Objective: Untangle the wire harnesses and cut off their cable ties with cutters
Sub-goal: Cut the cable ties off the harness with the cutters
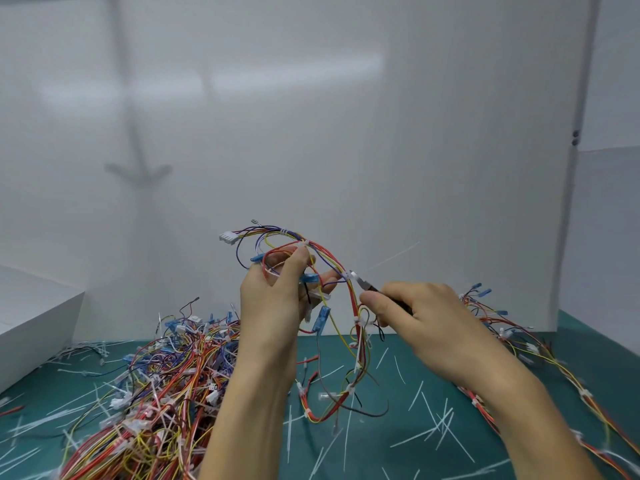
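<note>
White tie offcuts [446,422] litter the green desk [388,455], so many ties look already cut. The left grip [273,292] curls round a raised harness [352,299]. The right grip [426,317] closes round the cutters [360,280], tip at a cable tie [348,276]. The tangled pile [166,393] suggests much remains.

Multicoloured harness [353,301] aloft, cutters [361,281] at white tie [347,276]

Bright bare metal at the nose of the cutters [363,285]; smooth, glossy plastic coats the harness [353,302] wires. At six o'clock the mat [377,452] looks matt; at twelve the panel [346,116] faintly shines.
</note>
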A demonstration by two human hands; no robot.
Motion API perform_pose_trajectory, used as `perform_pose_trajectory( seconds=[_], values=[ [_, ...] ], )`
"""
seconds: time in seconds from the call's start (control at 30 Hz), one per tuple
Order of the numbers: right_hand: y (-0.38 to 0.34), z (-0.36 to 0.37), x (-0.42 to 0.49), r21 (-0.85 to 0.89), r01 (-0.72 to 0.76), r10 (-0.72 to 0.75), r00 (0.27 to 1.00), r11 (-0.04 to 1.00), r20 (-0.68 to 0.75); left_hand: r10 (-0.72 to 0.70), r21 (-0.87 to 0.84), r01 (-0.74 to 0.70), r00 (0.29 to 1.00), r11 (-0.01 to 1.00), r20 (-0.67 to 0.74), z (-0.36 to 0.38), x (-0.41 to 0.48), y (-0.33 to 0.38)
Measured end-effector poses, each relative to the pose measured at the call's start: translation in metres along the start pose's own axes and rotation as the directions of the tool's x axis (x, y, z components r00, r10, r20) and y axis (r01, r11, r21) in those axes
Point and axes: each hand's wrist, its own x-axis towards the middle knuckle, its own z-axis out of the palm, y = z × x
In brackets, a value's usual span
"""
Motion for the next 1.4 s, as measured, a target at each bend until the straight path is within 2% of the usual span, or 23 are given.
perform_pose_trajectory(
  seconds=[0.07, 0.17, 0.23, 0.33, 0.37, 0.43, 0.5, 0.53, 0.57, 0.6, 0.67, 0.77, 0.87, 0.97, 1.13, 1.4],
  values=[
    [0.000, 0.000, 0.000, 0.022, -0.012, 0.012, 1.000, 1.000, -0.012, -0.059, -0.050, 0.062, 0.996, 0.997, 0.062, 0.000, 0.000, 0.000],
    [0.003, 0.001, 0.001, 0.061, -0.031, 0.032, 0.999, 0.998, -0.020, -0.131, 0.170, 0.111, 0.985, 0.979, 0.116, -0.006, 0.000, -0.002],
    [0.006, -0.001, 0.001, 0.097, -0.050, 0.053, 0.998, 0.994, -0.026, -0.172, 0.266, 0.150, 0.983, 0.952, 0.064, -0.012, 0.002, -0.004],
    [0.009, -0.002, 0.002, 0.173, -0.079, 0.081, 0.997, 0.982, -0.007, -0.214, 0.281, 0.225, 0.974, 0.933, -0.072, -0.019, 0.005, 0.001],
    [0.010, -0.001, 0.002, 0.203, -0.087, 0.088, 0.996, 0.975, 0.005, -0.191, 0.325, 0.221, 0.974, 0.919, -0.121, -0.021, 0.007, 0.002],
    [0.010, 0.001, 0.003, 0.251, -0.100, 0.096, 0.995, 0.963, 0.027, -0.043, 0.503, 0.145, 0.977, 0.852, -0.209, -0.023, 0.007, -0.001],
    [0.009, 0.004, 0.003, 0.285, -0.110, 0.105, 0.994, 0.952, 0.036, 0.217, 0.725, 0.008, 0.952, 0.689, -0.217, -0.021, 0.003, 0.000],
    [0.009, 0.005, 0.003, 0.296, -0.114, 0.108, 0.993, 0.948, 0.037, 0.340, 0.769, -0.077, 0.921, 0.635, -0.189, -0.020, 0.001, 0.001],
    [0.009, 0.006, 0.003, 0.304, -0.116, 0.110, 0.993, 0.946, 0.038, 0.404, 0.762, -0.158, 0.903, 0.627, -0.145, -0.017, -0.001, 0.004],
    [0.009, 0.006, 0.003, 0.311, -0.115, 0.108, 0.993, 0.943, 0.040, 0.397, 0.719, -0.217, 0.913, 0.661, -0.089, -0.014, -0.003, 0.006],
    [0.008, 0.007, 0.003, 0.323, -0.110, 0.102, 0.994, 0.940, 0.044, 0.248, 0.655, -0.221, 0.967, 0.722, 0.052, -0.008, -0.008, 0.007],
    [0.007, 0.008, 0.003, 0.310, -0.093, 0.083, 0.996, 0.946, 0.044, 0.049, 0.646, -0.161, 0.981, 0.746, 0.188, -0.001, -0.011, 0.002],
    [0.004, 0.008, 0.002, 0.308, -0.092, 0.083, 0.996, 0.947, 0.042, -0.024, 0.499, -0.075, 0.982, 0.863, 0.188, 0.001, -0.011, 0.001],
    [0.001, 0.009, 0.002, 0.288, -0.087, 0.077, 0.996, 0.954, 0.044, -0.057, 0.388, -0.029, 0.976, 0.921, 0.208, -0.001, -0.010, 0.002],
    [-0.003, 0.010, 0.002, 0.286, -0.095, 0.083, 0.995, 0.954, 0.056, -0.045, 0.319, -0.018, 0.981, 0.948, 0.189, 0.000, -0.010, 0.003],
    [-0.005, 0.010, 0.001, 0.332, -0.124, 0.104, 0.992, 0.935, 0.078, 0.048, 0.325, -0.104, 0.983, 0.940, 0.176, 0.001, -0.010, -0.002]
  ],
)
